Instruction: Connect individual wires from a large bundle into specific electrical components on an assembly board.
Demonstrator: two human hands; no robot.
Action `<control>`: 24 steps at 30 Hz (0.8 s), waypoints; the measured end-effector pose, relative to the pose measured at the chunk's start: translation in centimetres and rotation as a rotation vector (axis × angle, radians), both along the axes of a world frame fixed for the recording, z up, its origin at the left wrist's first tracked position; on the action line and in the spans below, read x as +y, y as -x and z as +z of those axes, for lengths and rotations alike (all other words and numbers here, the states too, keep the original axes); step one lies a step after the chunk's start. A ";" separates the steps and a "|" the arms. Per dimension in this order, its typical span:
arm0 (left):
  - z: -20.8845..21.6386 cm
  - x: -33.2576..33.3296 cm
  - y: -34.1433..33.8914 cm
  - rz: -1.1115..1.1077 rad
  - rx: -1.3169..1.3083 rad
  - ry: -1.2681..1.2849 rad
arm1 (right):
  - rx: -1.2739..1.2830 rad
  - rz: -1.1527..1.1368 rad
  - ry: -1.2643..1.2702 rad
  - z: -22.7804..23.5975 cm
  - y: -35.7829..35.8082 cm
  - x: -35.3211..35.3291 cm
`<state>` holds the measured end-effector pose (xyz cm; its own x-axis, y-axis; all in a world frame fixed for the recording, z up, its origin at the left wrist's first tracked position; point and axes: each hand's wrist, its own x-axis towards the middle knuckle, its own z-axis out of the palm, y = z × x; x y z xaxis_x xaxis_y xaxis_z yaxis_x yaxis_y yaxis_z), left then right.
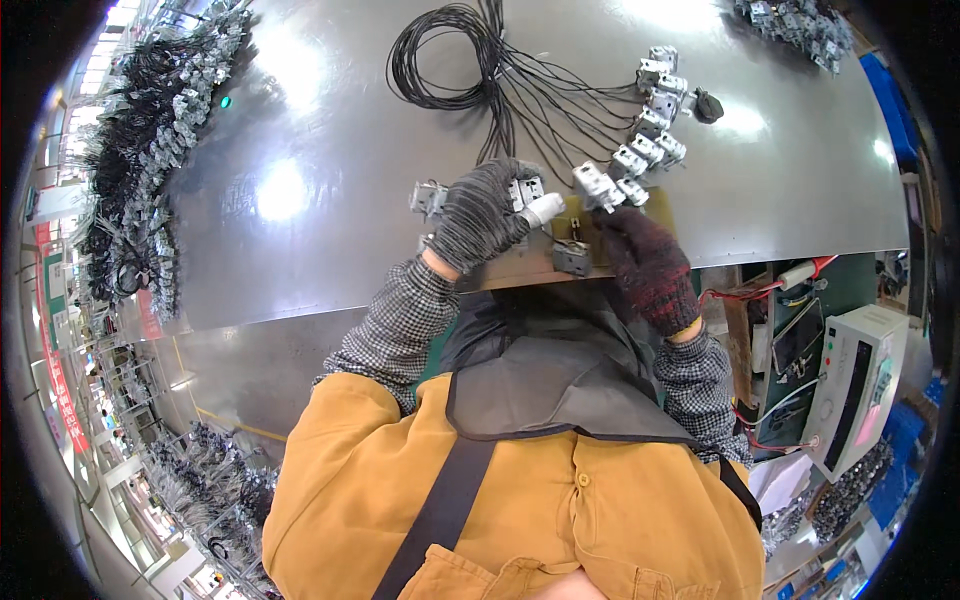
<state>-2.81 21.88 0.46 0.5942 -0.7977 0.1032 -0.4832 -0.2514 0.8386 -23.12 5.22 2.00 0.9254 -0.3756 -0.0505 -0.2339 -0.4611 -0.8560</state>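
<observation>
My left hand (485,215), in a grey striped glove with a white thumb covering, is closed around a small pale grey connector (525,192) on a black cable. Other grey connectors (428,198) stick out beyond its outer side. My right hand (645,265), in a dark red and black glove, has its fingertips closed at a light grey connector (597,187). Between the hands, at the table's near edge, sits a yellowish-brown fixture plate (655,210) with a dark grey block (572,258) on it. The right fingertips are partly hidden.
A black cable bundle (440,100) loops at the far middle, fanning out to a row of grey connectors (655,120). Heaped harnesses lie along the left edge (170,130) and far right (800,30). A white instrument box (855,385) with wires stands at the right, below the metal table (330,230).
</observation>
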 end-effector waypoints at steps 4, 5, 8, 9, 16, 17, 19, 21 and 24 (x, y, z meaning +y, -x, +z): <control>-0.4 -1.0 1.6 0.041 0.110 0.165 | -0.010 -0.133 0.089 0.3 0.3 0.3; -0.7 -1.3 1.6 0.038 0.116 0.166 | -0.009 -0.135 0.090 0.3 0.4 0.5; -0.8 -1.5 1.8 0.030 0.058 0.147 | -0.025 -0.078 0.111 0.3 0.5 1.1; -0.9 -1.4 1.8 0.030 0.057 0.146 | 0.039 -0.053 0.152 -0.1 0.7 1.3; -0.9 0.2 1.0 -0.062 0.057 0.163 | -0.135 -0.226 0.312 -0.4 0.2 -0.9; -0.9 0.3 0.9 -0.122 0.011 0.141 | -0.156 -0.250 0.341 -0.5 -0.2 -1.4; -0.9 0.3 1.1 -0.193 -0.124 0.048 | -0.157 -0.253 0.389 -0.7 -0.5 -1.9; -0.4 -0.4 1.4 -0.276 -0.266 0.024 | -0.157 -0.253 0.438 -0.8 -0.6 -1.8; 0.0 -2.0 2.7 -0.304 -0.413 -0.124 | -0.034 -0.237 0.482 -0.8 -0.5 -1.1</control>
